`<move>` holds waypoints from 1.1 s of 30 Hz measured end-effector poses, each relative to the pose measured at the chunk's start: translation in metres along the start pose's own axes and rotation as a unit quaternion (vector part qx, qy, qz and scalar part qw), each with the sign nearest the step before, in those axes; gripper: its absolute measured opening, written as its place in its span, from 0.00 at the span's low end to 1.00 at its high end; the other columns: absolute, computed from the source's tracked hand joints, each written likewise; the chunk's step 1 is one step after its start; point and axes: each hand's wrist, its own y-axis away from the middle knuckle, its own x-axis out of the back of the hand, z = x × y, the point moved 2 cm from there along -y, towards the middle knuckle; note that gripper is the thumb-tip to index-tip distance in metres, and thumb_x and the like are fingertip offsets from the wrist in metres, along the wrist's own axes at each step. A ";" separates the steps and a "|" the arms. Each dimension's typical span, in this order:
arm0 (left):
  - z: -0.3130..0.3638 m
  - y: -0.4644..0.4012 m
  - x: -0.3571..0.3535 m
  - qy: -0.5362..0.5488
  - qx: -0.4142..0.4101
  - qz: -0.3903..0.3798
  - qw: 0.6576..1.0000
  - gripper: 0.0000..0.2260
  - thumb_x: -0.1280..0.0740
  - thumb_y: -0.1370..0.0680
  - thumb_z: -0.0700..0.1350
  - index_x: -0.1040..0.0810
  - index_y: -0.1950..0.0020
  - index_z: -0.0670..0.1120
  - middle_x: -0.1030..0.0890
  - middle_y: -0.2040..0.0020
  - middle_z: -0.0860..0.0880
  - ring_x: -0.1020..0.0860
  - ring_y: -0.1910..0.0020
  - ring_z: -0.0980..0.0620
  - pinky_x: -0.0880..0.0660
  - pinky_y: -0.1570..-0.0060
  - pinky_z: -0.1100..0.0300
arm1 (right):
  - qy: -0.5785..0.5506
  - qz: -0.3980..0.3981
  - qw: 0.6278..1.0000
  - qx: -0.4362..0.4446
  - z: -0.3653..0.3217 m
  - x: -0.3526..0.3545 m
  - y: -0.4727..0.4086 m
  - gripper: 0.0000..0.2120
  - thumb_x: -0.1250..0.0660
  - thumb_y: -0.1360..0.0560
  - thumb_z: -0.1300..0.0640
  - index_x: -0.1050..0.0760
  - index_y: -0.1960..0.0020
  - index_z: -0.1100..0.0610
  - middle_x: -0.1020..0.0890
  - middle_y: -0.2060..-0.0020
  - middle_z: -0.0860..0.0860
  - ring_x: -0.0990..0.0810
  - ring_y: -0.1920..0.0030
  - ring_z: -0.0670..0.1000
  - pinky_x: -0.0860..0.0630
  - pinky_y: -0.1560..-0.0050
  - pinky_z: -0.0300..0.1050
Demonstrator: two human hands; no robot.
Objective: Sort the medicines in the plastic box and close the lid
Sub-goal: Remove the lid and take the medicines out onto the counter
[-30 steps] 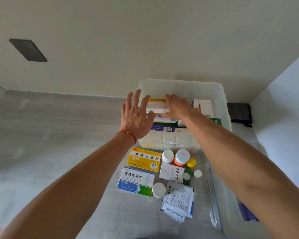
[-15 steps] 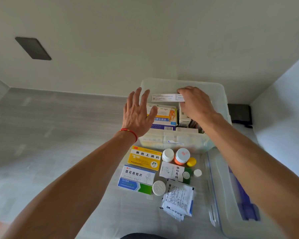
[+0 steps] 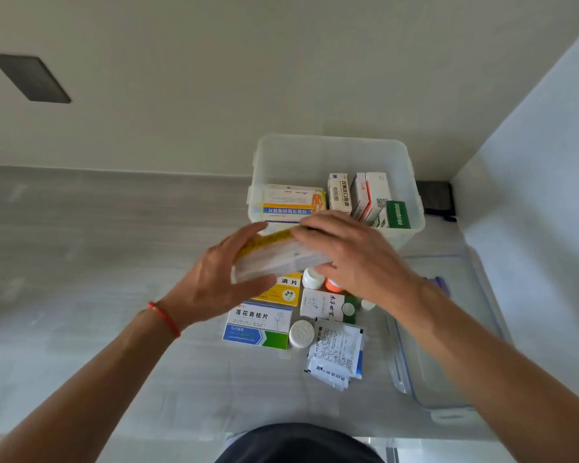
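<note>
Motion blur on the pack (image 3: 274,259) between both hands, print unreadable. Left hand (image 3: 211,282) covers most of the yellow box (image 3: 286,292); right hand (image 3: 351,259) hides the orange bottle (image 3: 333,285).

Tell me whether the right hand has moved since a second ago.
Yes. The right hand has pulled back out of the plastic box toward the person, now in front of its near wall, gripping a medicine pack.

A plastic box (image 3: 335,155) sits at the back of the bench (image 3: 114,262), cartons standing inside. Before it lie loose cartons, bottles and sachets (image 3: 336,355). The lid (image 3: 448,329) lies to their right.
</note>
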 end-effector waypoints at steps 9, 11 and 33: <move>-0.093 0.024 -0.050 -0.186 0.106 -0.072 0.974 0.35 0.23 0.31 0.44 0.32 0.26 0.45 0.28 0.30 0.47 0.35 0.28 0.45 0.31 0.31 0.44 | -0.141 -0.065 0.976 -0.155 0.002 -0.020 0.033 0.19 0.35 0.18 0.54 0.25 0.28 0.48 0.27 0.28 0.44 0.28 0.30 0.44 0.27 0.29 0.49; -0.099 0.013 -0.060 -0.237 0.082 -0.089 0.964 0.35 0.25 0.28 0.46 0.35 0.24 0.48 0.31 0.26 0.50 0.40 0.23 0.46 0.34 0.28 0.46 | -0.155 -0.052 0.973 -0.161 0.007 -0.014 0.035 0.18 0.35 0.19 0.56 0.23 0.30 0.49 0.24 0.32 0.43 0.25 0.34 0.42 0.25 0.32 0.45; -0.017 -0.138 -0.031 -0.300 0.160 0.073 0.938 0.26 0.43 0.20 0.51 0.41 0.21 0.54 0.52 0.18 0.47 0.51 0.21 0.38 0.39 0.28 0.37 | -0.066 -0.138 0.958 -0.241 0.105 -0.050 -0.085 0.21 0.27 0.23 0.56 0.23 0.31 0.54 0.19 0.36 0.53 0.20 0.36 0.55 0.25 0.41 0.46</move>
